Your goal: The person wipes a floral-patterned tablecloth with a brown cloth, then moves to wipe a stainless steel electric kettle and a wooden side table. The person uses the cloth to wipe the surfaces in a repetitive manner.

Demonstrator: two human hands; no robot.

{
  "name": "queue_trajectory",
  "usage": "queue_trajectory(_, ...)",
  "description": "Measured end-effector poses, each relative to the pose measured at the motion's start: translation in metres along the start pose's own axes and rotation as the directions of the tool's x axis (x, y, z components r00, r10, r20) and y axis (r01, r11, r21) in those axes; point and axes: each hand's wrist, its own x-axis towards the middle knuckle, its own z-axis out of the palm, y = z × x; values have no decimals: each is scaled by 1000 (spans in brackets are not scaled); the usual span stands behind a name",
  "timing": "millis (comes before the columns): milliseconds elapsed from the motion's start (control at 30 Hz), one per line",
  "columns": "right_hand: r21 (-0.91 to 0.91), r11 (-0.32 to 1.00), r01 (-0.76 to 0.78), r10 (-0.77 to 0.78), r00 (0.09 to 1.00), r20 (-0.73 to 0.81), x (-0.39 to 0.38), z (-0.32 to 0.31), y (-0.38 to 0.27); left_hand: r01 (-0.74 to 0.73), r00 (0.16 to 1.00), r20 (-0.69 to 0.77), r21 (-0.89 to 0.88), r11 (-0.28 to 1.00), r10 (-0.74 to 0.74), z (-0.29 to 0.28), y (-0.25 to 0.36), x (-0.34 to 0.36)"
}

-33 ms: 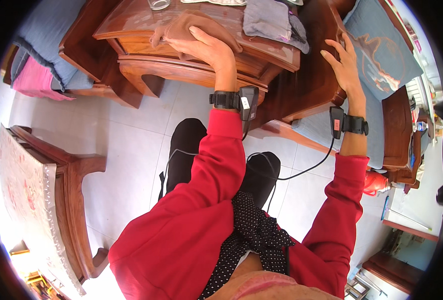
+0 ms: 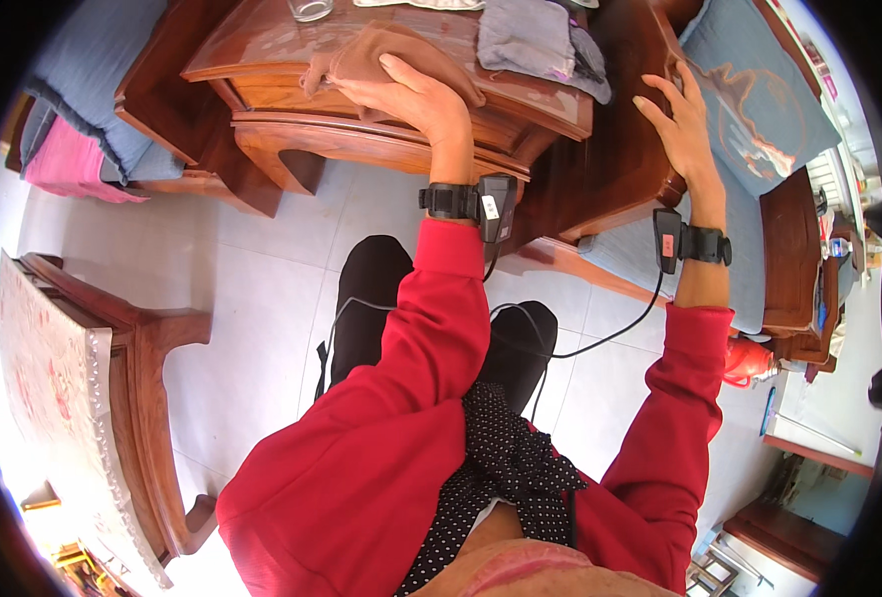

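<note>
A crumpled brown cloth lies over the front edge of the dark wooden table. My left hand rests against it, gripping it with the thumb on top and the fingers stretched along its near side. To the right, my right hand is at the wooden arm of a chair, fingers apart and nothing in them. Whether the fingertips press on the wood is hard to tell. A folded grey cloth sits on the table between my hands.
A drinking glass stands at the table's far side. Blue cushions line the chair on the right, and another cushioned seat is at the left. A covered wooden stool stands at lower left. Black cables hang from my wrist devices.
</note>
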Motion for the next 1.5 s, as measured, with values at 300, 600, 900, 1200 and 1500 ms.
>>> queue_trajectory(300, 24, 1000, 0, 1, 1000, -28, -3, 8, 5, -5, 991, 135, -96, 995, 18, 22, 16, -125)
queue_trajectory(600, 39, 995, -96, 95, 995, 24, 0, 3, -8, 61, 970, 241, -144, 988, -25, 11, 13, -171)
queue_trajectory(900, -83, 980, 181, -174, 981, 86, 37, 42, -77, 99, 955, 297, -277, 956, -13, 0, 11, -148)
queue_trajectory(1200, 301, 936, -181, 144, 980, 140, 103, 83, -123, 41, 850, 522, -193, 980, 67, -11, -15, -135)
queue_trajectory(1500, 447, 880, 161, -194, 981, 29, 67, 16, -105, 442, 364, 918, -22, 897, -157, -98, -61, -107)
